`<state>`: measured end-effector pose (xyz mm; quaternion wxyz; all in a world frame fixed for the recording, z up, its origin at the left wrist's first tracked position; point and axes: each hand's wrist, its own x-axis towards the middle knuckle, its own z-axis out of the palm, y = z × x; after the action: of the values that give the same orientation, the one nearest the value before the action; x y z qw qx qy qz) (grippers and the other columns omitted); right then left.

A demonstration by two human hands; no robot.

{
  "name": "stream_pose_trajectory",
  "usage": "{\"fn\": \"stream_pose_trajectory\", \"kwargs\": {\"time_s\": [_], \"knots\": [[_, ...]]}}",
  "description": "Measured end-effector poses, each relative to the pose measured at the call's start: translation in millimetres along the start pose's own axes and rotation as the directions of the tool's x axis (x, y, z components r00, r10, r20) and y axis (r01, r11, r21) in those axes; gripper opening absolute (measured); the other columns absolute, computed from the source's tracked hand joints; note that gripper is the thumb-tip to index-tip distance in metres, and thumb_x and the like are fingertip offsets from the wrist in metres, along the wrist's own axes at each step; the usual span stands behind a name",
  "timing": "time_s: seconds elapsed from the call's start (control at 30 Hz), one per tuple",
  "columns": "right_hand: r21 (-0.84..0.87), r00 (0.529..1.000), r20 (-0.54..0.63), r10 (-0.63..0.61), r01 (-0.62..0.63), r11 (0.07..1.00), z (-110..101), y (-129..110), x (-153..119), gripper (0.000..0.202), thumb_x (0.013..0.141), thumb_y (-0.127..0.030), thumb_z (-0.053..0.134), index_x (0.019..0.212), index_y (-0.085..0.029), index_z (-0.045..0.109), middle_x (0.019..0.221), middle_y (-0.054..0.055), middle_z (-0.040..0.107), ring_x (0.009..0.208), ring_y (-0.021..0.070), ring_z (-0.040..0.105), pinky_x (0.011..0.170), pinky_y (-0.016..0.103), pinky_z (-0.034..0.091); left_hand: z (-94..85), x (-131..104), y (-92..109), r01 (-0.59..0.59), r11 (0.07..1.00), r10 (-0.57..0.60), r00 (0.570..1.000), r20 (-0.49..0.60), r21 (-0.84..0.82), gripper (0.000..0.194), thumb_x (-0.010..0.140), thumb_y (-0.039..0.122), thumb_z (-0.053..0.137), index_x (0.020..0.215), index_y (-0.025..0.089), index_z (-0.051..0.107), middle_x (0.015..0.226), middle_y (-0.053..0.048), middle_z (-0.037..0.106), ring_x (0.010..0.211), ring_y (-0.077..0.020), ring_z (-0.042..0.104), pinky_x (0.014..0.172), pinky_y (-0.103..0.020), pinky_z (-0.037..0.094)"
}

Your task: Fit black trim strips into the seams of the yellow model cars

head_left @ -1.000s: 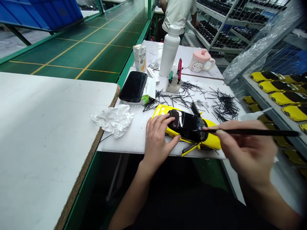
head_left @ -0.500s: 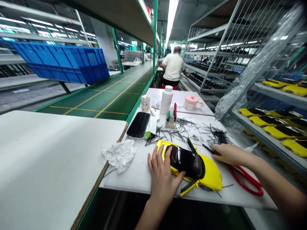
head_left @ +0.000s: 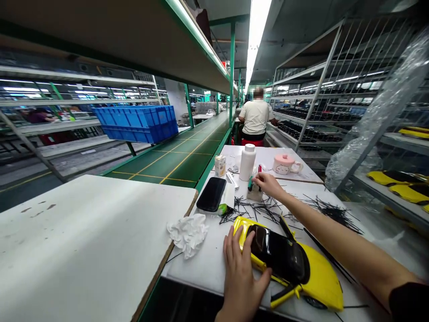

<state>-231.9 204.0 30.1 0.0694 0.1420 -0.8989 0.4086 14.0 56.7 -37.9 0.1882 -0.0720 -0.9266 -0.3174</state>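
A yellow model car [head_left: 321, 268] with a black roof lies on the white foam-covered table, both doors swung out. My left hand [head_left: 243, 268] holds its rear left side, fingers over the back edge and thumb along the side. Farther forward, my right hand [head_left: 268, 184] is closed in a pinch at a small tool holder [head_left: 254, 194]. A green-tipped tool [head_left: 250, 182] and a red tool [head_left: 259, 168] show beside its fingers. What exactly the pinch holds is hidden. Thin black strips [head_left: 239, 210] lie scattered between holder and car.
Left of the car are crumpled tissue [head_left: 189, 235] and a black phone [head_left: 212, 193]. A white bottle [head_left: 247, 163], small carton [head_left: 220, 166] and pink-lidded mug [head_left: 284, 164] stand behind. A green conveyor [head_left: 181, 156] runs at left; racks hold yellow cars [head_left: 409, 194] at right. A person [head_left: 256, 116] sits ahead.
My right hand has moved from beside the car's right door, forward and left to the tool holder. The left hand stays on the car. The camera view has tilted up and shifted left.
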Motion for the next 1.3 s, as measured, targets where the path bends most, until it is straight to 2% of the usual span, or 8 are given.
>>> {"fn": "stream_pose_trajectory", "kwargs": {"time_s": [0.13,0.23,0.3,0.4,0.57,0.73,1.0,1.3], "knots": [[0.187,0.978,-0.205,0.027,0.012,0.982,-27.4,1.6,4.8,0.027,0.097,-0.037,0.058,0.106,-0.012,0.062,0.095,0.003,0.064,0.078,0.0123,0.062,0.069,0.028,0.055,3.4,0.1,-3.5,-0.031,0.999,0.031,0.999,-0.011,-0.010,0.072,0.074,0.018,0.069,0.142,0.023,0.046,0.154,-0.015,0.036,0.148,-0.0392,0.021,0.115,-0.066,0.029],[0.341,0.949,-0.311,0.049,0.064,0.938,-53.3,-4.0,-6.9,0.030,0.099,-0.041,0.054,0.095,-0.012,0.060,0.076,-0.002,0.057,0.057,0.0061,0.052,0.053,0.019,0.046,0.6,1.2,-1.7,-0.047,0.999,0.047,0.999,-0.018,-0.024,0.068,0.077,0.019,0.069,0.141,0.023,0.046,0.152,-0.015,0.038,0.148,-0.0381,0.021,0.115,-0.065,0.030],[0.427,0.943,-0.330,0.044,0.108,0.898,-65.2,-11.7,-28.8,0.036,0.096,-0.048,0.056,0.085,-0.013,0.056,0.066,-0.005,0.050,0.048,0.0041,0.042,0.045,0.018,0.037,-2.4,2.0,1.0,-0.055,0.998,0.054,0.998,-0.015,-0.033,0.066,0.079,0.019,0.068,0.141,0.023,0.046,0.151,-0.015,0.039,0.148,-0.0368,0.021,0.115,-0.063,0.030],[0.518,0.944,-0.328,0.041,0.143,0.843,-72.4,-26.0,-79.9,0.043,0.084,-0.058,0.066,0.077,-0.017,0.053,0.062,-0.005,0.047,0.044,0.0046,0.038,0.041,0.020,0.033,-5.3,3.6,4.6,-0.073,0.996,0.072,0.997,-0.015,-0.048,0.062,0.082,0.020,0.068,0.140,0.022,0.046,0.150,-0.015,0.039,0.148,-0.0351,0.020,0.116,-0.061,0.029],[0.573,0.934,-0.334,0.125,0.097,0.814,-65.7,-42.6,-169.8,0.032,0.087,-0.046,0.069,0.076,-0.020,0.055,0.060,-0.004,0.049,0.047,0.0070,0.043,0.043,0.021,0.035,-7.3,6.2,6.5,-0.100,0.994,0.100,0.995,0.000,-0.054,0.059,0.084,0.024,0.067,0.139,0.020,0.046,0.150,-0.016,0.037,0.148,-0.0353,0.018,0.117,-0.060,0.026],[0.561,0.897,-0.385,0.218,0.039,0.827,-50.4,-43.5,-221.7,0.022,0.090,-0.038,0.067,0.080,-0.021,0.058,0.062,-0.003,0.055,0.049,0.0091,0.047,0.045,0.023,0.037,-9.6,7.8,7.1,-0.114,0.992,0.115,0.993,0.019,-0.062,0.061,0.085,0.026,0.068,0.140,0.019,0.044,0.149,-0.018,0.037,0.148,-0.0362,0.017,0.116,-0.060,0.026],[0.440,0.883,-0.405,0.238,-0.040,0.897,-30.2,-41.9,-251.8,0.021,0.091,-0.038,0.066,0.082,-0.020,0.059,0.063,-0.002,0.055,0.051,0.0100,0.050,0.043,0.022,0.039,-9.5,7.0,6.7,-0.135,0.989,0.136,0.991,0.013,-0.069,0.066,0.083,0.025,0.069,0.143,0.019,0.039,0.149,-0.018,0.037,0.147,-0.0358,0.018,0.116,-0.060,0.027],[0.217,0.912,-0.398,0.098,-0.010,0.976,-20.9,-43.8,-259.4,0.019,0.094,-0.033,0.061,0.081,-0.020,0.058,0.069,-0.001,0.057,0.055,0.0097,0.051,0.047,0.021,0.042,-10.0,7.0,6.9,-0.136,0.987,0.137,0.990,0.014,-0.085,0.066,0.082,0.021,0.069,0.142,0.018,0.040,0.148,-0.017,0.037,0.148,-0.0347,0.018,0.117,-0.059,0.026]]}}
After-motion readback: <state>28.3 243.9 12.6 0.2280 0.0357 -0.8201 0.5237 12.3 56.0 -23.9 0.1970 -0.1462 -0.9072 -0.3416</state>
